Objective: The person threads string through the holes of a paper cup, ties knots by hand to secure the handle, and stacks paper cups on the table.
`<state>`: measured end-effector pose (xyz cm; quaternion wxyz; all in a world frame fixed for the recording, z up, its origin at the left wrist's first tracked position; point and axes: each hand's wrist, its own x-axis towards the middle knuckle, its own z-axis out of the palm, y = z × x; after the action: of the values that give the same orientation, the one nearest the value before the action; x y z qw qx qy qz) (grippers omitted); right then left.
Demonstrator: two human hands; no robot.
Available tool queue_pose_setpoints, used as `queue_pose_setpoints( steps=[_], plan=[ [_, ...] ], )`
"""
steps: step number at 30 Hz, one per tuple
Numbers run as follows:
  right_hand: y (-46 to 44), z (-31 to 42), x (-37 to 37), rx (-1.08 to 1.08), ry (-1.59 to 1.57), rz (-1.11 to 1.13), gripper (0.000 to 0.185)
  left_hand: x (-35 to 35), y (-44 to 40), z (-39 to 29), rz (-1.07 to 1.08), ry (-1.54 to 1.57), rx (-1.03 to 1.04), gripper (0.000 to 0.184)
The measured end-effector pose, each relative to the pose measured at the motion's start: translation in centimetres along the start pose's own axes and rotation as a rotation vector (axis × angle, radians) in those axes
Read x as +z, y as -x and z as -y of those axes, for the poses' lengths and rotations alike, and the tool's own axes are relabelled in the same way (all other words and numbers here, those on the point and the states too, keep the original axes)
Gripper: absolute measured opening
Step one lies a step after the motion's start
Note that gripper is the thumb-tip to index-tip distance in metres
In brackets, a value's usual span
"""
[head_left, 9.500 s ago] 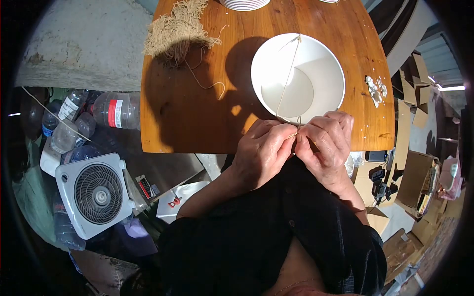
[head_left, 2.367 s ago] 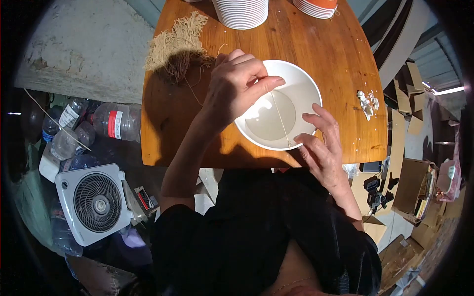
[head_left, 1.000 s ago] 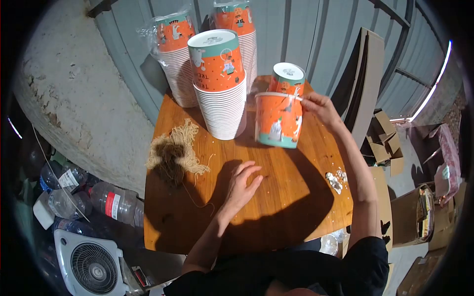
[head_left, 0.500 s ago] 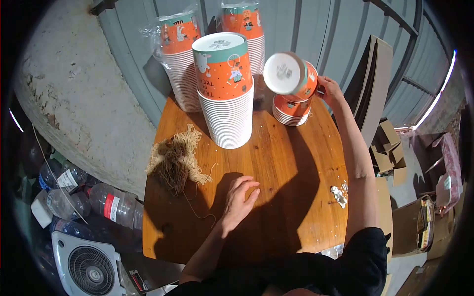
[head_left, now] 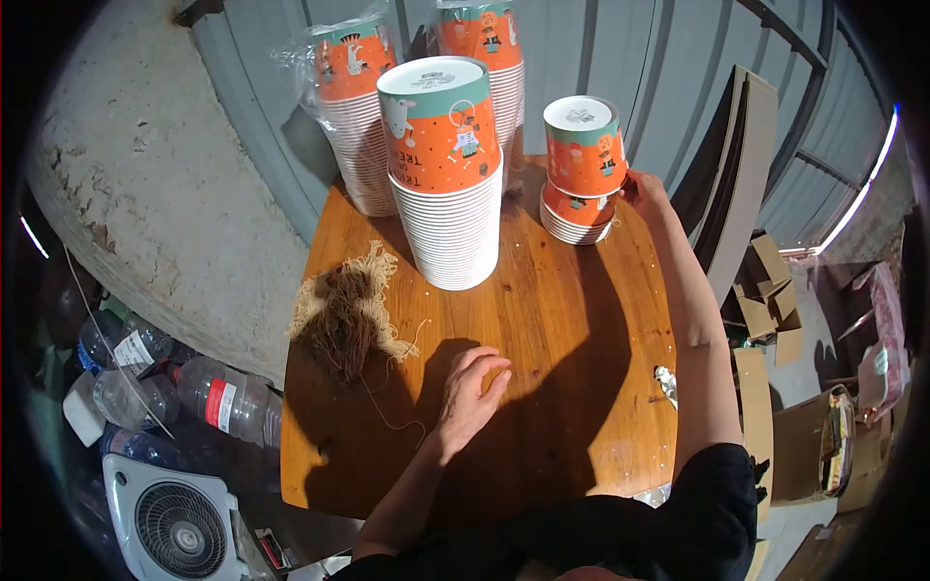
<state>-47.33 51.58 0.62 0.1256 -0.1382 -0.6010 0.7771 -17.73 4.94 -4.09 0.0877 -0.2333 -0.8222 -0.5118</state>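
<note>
On the right of the table, an orange and green paper cup (head_left: 585,155) sits upside down on a short stack of like cups (head_left: 575,219). My right hand (head_left: 647,191) is at the cup's right lower rim, its fingers closed there and partly hidden. Low over the table's middle, my left hand (head_left: 472,394) is empty, fingers loosely bent and thumb apart. In front of it rises a tall stack of upturned paper cups (head_left: 451,228), white rims showing. A tangled bundle of beige and brown string (head_left: 349,315) lies to its left, one strand trailing toward the left wrist.
Two cup stacks in clear plastic, one at the back left (head_left: 356,136) and one behind the tall stack (head_left: 506,92), stand near the metal wall. Crumpled foil (head_left: 666,385) lies by the right edge. Cardboard sheets (head_left: 741,174) lean at right; bottles (head_left: 218,399) and a fan (head_left: 179,518) are left.
The cup in my right hand has gone from tilted toward me to level, its base now facing up on the short stack. My left hand has stayed in place.
</note>
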Motion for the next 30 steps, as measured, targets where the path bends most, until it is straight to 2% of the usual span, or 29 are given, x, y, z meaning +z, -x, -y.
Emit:
queue_pose_setpoints(
  steps=[6,7,8,10,11,13,15,17,20,21,28,30],
  plan=[
    [-3.4,-5.2,-2.8,0.093,-0.007,0.044,0.027,-0.2,-0.1,-0.2,-0.015,-0.001,-0.003,0.018],
    [-2.7,-5.9,-2.7,0.072,-0.061,0.02,0.015,-0.1,-0.1,-0.1,-0.016,-0.001,-0.006,0.018],
    [-0.6,-5.0,-1.6,0.076,-0.059,0.02,0.015,0.0,-0.1,0.1,-0.019,0.006,-0.002,0.018],
    [2.7,-3.0,0.1,0.029,0.204,-0.348,0.018,0.1,0.1,0.3,-0.02,0.015,-0.004,0.017],
    [0.5,-3.4,-1.4,-0.056,0.25,-0.356,0.024,0.2,0.0,0.3,-0.022,0.009,0.002,0.017],
    [2.3,-0.5,0.2,-0.365,0.448,-0.4,0.033,0.2,-0.1,0.3,-0.023,0.004,0.004,0.016],
    [3.6,2.6,2.0,-0.893,0.759,-0.278,0.038,0.3,0.0,0.2,-0.03,0.015,0.019,0.016],
    [5.7,4.1,4.9,-1.041,0.957,-0.153,0.039,0.3,0.0,0.2,-0.029,0.017,0.016,0.016],
    [9.6,3.4,9.0,-0.973,1.331,-0.122,0.037,0.3,-0.1,0.3,-0.026,0.022,0.006,0.015],
    [9.9,2.7,9.4,-0.978,1.331,-0.033,0.04,0.2,-0.1,0.3,-0.029,0.019,0.0,0.015],
    [11.3,2.4,10.2,-0.92,1.449,-0.061,0.045,0.0,-0.2,0.4,-0.058,0.018,0.033,0.014],
    [11.3,3.0,10.3,-0.801,1.574,-0.019,0.051,0.1,-0.2,0.3,-0.068,0.037,0.024,0.014]
  ],
)
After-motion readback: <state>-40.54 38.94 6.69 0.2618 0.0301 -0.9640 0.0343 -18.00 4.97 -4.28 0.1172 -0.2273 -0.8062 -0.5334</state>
